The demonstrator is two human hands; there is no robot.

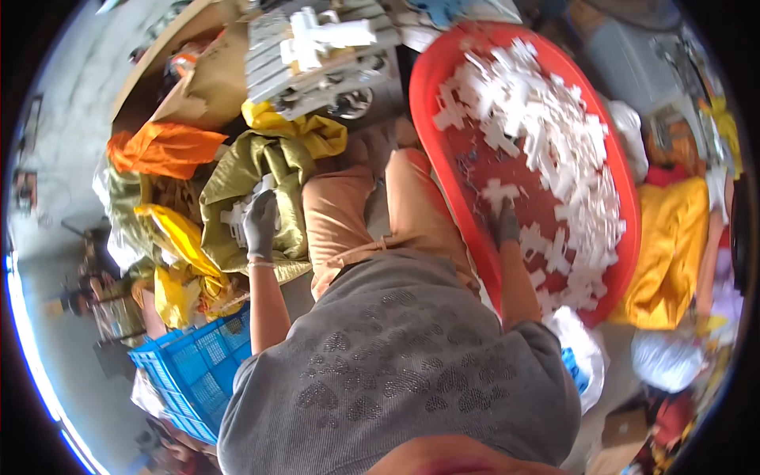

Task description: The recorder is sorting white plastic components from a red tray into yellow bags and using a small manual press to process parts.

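Observation:
My left hand (260, 226), in a grey glove, reaches down into the mouth of an olive-green sack (226, 186). White plastic pieces (236, 218) lie beside it there; its fingers are partly hidden and blurred. On the other side, my right hand (507, 225), also gloved in grey, is inside a large red oval tub (423, 99). Its fingers close on a white pistol-shaped plastic piece (499, 192) at their tips. Many similar white pieces (582, 162) are heaped along the tub's far and right sides.
Ahead stands a grey slatted stool (273, 59) bearing a white pistol-shaped piece (328, 36). A cardboard box (214, 87), orange cloth (166, 150) and yellow sacks (178, 293) crowd the left. A blue crate (198, 364) sits near my left elbow; a yellow sack (669, 253) lies right of the tub.

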